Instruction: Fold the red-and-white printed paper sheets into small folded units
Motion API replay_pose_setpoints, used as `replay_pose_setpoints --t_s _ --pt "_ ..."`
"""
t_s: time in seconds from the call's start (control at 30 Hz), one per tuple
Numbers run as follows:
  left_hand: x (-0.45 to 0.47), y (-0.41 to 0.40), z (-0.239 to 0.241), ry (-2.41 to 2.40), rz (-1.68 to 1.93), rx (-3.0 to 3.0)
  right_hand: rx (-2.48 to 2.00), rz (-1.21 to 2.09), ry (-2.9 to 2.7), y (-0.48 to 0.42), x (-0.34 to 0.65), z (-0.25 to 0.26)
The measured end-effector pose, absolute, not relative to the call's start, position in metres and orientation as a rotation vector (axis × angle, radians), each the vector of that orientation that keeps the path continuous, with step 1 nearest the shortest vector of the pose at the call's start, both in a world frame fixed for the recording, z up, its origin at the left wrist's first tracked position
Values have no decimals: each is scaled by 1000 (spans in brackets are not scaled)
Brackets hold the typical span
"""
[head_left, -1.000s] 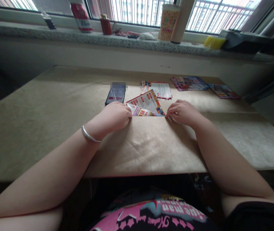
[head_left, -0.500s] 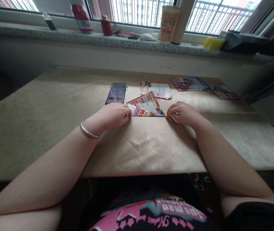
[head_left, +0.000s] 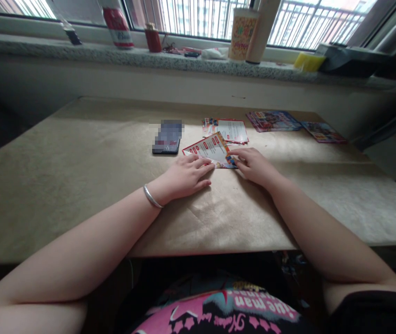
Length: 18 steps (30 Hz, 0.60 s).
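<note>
A printed flyer point(head_left: 209, 147), white with red labels and folded over at its near edge, lies on the table in front of me. My left hand point(head_left: 191, 174) is spread flat over the folded edge on its left part, fingers apart and covering some of the print. At the flyer's right corner, my right hand point(head_left: 251, 163) rests with its fingers partly bent and apart, the fingertips touching the paper. Just behind the folded flyer sits a pile of similar flyers point(head_left: 232, 130). A dark phone point(head_left: 167, 138) lies to the left.
More colourful flyers point(head_left: 274, 120) lie at the back right, with another small pile point(head_left: 323, 132) beside them. Along the windowsill point(head_left: 184, 65) stand a red can point(head_left: 117, 25), a red lighter-like object point(head_left: 152, 38), a patterned paper cup point(head_left: 242, 35) and a yellow item point(head_left: 309, 61).
My left hand has moved right from the flyer's left corner and flattened onto the fold. My right hand has shifted slightly left onto the right corner.
</note>
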<state>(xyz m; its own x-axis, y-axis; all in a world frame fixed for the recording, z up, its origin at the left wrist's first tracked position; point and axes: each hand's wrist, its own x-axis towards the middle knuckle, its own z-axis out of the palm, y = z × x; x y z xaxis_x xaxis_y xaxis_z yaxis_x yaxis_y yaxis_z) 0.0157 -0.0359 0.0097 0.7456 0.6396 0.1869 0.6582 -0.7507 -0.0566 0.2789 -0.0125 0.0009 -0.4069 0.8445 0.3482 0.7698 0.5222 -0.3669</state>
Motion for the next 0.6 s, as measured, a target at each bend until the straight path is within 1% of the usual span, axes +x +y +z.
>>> replay_pose_setpoints --t_s 0.17,0.3,0.4,0.6 --pt "8 -27 14 -987 -253 -2939 -1190 107 -2257 -14 279 4" --pt "-1 -20 22 -832 -278 -3115 -1104 -26 -2244 -16 279 7" --pt "-5 -17 23 -831 -292 -3172 -1078 -115 -2231 -17 279 6" --pt "0 -18 15 -774 -340 -3101 -1108 -96 -2259 -17 281 6"
